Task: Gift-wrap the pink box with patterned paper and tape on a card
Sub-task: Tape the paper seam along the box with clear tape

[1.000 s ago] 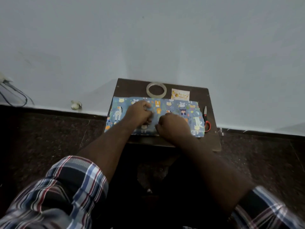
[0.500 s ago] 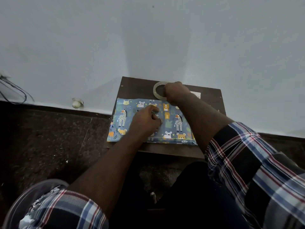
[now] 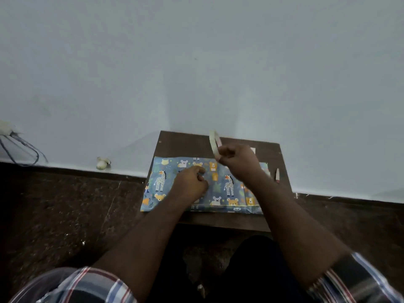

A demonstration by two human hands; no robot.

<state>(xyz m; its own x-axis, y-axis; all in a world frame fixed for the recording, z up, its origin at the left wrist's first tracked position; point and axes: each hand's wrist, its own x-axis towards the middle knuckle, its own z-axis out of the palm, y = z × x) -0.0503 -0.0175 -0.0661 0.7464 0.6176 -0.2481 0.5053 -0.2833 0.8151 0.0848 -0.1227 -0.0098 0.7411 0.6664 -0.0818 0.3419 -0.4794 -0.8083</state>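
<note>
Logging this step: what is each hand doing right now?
Left hand: fingers curled, pressing down the patterned paper.
Right hand: closed, holding the tape roll raised.

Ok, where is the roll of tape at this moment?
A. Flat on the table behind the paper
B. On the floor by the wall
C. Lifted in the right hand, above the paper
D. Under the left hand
C: the right hand grips the tape roll raised on edge over the patterned paper, while the left hand presses the paper down.

plaid sleeves in dark blue, white and red are worn, rolled up above the elbows. the forearms and both hands are left bare. dark trousers are worn.
</note>
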